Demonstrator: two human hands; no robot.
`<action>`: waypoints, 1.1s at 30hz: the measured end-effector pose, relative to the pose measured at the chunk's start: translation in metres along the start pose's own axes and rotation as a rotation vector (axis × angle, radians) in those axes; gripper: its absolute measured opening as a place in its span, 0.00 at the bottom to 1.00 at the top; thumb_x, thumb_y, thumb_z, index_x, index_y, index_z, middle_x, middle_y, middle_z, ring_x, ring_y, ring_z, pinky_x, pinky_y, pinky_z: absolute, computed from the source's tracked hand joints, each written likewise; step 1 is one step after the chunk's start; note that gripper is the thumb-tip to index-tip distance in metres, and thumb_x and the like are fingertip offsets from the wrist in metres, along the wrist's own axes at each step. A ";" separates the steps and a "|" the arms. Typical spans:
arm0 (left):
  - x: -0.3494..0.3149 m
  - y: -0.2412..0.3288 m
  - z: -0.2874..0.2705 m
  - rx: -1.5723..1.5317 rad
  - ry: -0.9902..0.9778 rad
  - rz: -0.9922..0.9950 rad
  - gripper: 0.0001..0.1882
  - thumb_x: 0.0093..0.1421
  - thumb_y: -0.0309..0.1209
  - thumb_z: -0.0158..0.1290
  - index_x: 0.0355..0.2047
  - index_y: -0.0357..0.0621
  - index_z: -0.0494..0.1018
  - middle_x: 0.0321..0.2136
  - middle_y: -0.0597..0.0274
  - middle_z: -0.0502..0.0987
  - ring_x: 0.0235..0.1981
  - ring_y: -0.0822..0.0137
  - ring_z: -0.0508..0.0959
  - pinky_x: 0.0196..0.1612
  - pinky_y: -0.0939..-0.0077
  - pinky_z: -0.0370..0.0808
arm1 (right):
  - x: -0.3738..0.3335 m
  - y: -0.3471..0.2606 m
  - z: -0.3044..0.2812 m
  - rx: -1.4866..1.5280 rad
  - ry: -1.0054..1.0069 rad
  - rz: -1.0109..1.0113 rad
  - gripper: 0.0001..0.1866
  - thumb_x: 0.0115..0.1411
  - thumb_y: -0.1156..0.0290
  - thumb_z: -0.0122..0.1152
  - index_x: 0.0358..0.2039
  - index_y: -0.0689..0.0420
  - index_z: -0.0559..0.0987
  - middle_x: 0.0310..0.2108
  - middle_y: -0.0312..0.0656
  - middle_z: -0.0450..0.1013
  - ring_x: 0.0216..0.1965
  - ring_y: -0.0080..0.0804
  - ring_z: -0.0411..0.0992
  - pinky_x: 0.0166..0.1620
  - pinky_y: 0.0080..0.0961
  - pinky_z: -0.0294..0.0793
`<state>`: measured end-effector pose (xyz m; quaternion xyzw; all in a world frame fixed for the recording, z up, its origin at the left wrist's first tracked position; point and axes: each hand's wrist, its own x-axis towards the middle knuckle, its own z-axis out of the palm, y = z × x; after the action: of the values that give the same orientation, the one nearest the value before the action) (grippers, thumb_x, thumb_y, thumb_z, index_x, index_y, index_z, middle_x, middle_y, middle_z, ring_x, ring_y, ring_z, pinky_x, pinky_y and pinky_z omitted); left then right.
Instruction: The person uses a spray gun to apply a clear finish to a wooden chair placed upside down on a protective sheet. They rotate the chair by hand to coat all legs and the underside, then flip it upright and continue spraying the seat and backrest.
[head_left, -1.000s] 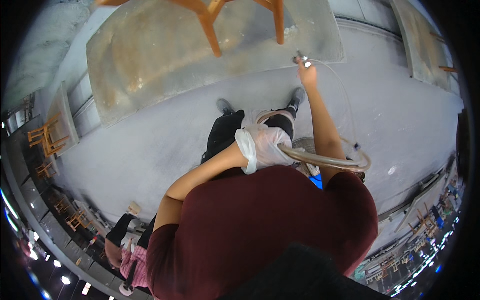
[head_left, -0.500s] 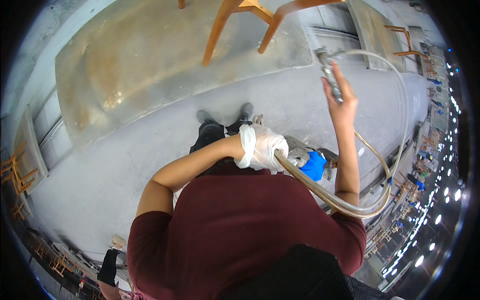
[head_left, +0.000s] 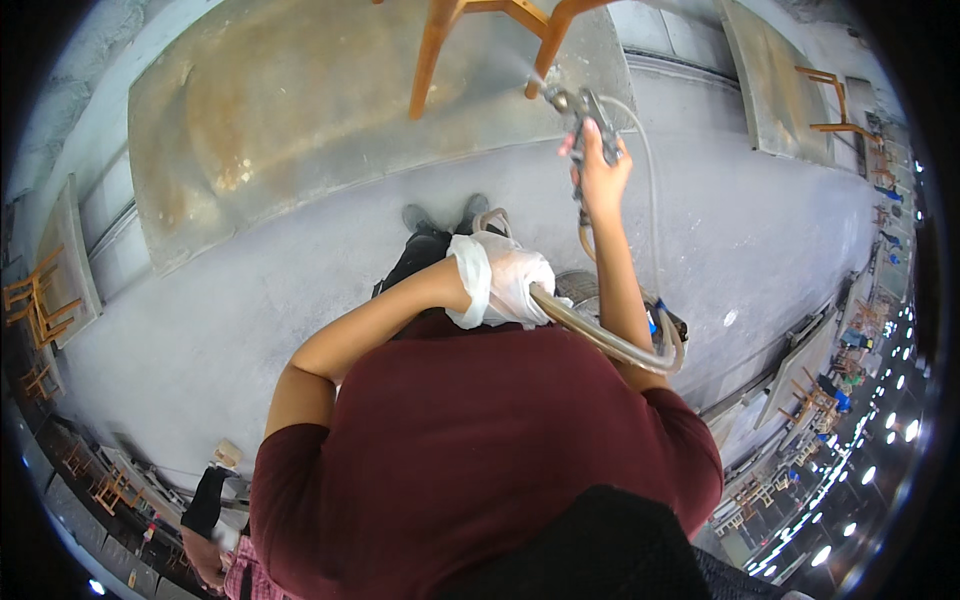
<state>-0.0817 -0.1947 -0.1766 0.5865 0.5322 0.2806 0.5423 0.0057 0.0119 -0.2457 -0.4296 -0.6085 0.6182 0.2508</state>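
My right hand (head_left: 605,178) is wrapped round the grip of a metal spray gun (head_left: 570,105), raised in front of me. A pale mist leaves its nozzle toward the orange-brown wooden legs of a chair (head_left: 430,65), which stands on a stained metal sheet (head_left: 330,130). In front of my waist, my left hand (head_left: 505,280) is covered by a white plastic bag, so its fingers are hidden. Clear and amber hoses (head_left: 600,335) run out of that covered hand, looping right beneath my right forearm and up to the gun. The hand appears closed round them.
Behind my right forearm sits a partly hidden dark container (head_left: 575,285). Wooden frames (head_left: 40,300) rest by another sheet at the far left, with a further wooden frame (head_left: 828,100) at the far right. A person (head_left: 225,540) is at the lower left.
My right hand has swung left with the spray gun, bringing it close to the chair legs. The hose loop has come in from the right. My covered left hand has shifted slightly left.
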 end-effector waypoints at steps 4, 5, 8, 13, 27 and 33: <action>-0.002 -0.022 0.012 0.122 0.042 -0.141 0.18 0.44 0.39 0.68 0.32 0.42 0.79 0.33 0.51 0.81 0.30 0.56 0.79 0.35 0.62 0.74 | 0.039 0.010 -0.003 -0.009 0.159 -0.057 0.14 0.69 0.61 0.61 0.37 0.60 0.79 0.22 0.37 0.77 0.16 0.17 0.67 0.15 0.17 0.59; -0.004 -0.027 0.016 0.138 0.060 -0.165 0.19 0.43 0.39 0.69 0.32 0.42 0.79 0.33 0.51 0.81 0.31 0.55 0.79 0.35 0.61 0.75 | 0.043 0.007 -0.012 -0.037 0.175 -0.054 0.14 0.69 0.60 0.60 0.37 0.61 0.78 0.23 0.39 0.77 0.18 0.19 0.71 0.15 0.17 0.60; -0.004 -0.038 0.028 0.269 -0.037 -0.247 0.20 0.41 0.38 0.69 0.32 0.40 0.79 0.33 0.49 0.80 0.31 0.53 0.79 0.37 0.60 0.75 | 0.037 -0.005 -0.037 0.079 0.133 0.012 0.18 0.70 0.56 0.58 0.41 0.62 0.76 0.26 0.42 0.78 0.23 0.27 0.77 0.15 0.18 0.62; 0.041 -0.026 0.038 0.342 -0.096 -0.197 0.15 0.31 0.38 0.61 0.17 0.41 0.75 0.20 0.47 0.75 0.22 0.49 0.75 0.29 0.57 0.68 | 0.027 -0.027 -0.064 0.671 -0.187 0.180 0.29 0.70 0.42 0.47 0.45 0.60 0.72 0.27 0.43 0.75 0.26 0.35 0.77 0.14 0.18 0.62; 0.003 -0.001 0.001 -0.171 0.276 -0.249 0.12 0.50 0.39 0.65 0.26 0.44 0.79 0.21 0.61 0.79 0.22 0.64 0.77 0.28 0.69 0.72 | 0.082 0.169 0.059 0.514 0.007 0.575 0.21 0.69 0.50 0.55 0.45 0.58 0.75 0.24 0.44 0.76 0.23 0.38 0.79 0.17 0.25 0.62; -0.086 -0.060 -0.018 -0.237 0.311 -0.254 0.12 0.49 0.39 0.67 0.26 0.45 0.79 0.20 0.64 0.78 0.21 0.67 0.77 0.26 0.71 0.72 | 0.053 0.238 0.123 0.242 0.097 0.593 0.20 0.67 0.52 0.59 0.43 0.58 0.77 0.23 0.45 0.76 0.20 0.37 0.78 0.16 0.28 0.64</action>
<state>-0.1411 -0.2771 -0.2064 0.3966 0.6421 0.3576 0.5500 -0.0733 -0.0416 -0.5012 -0.5842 -0.3665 0.7109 0.1379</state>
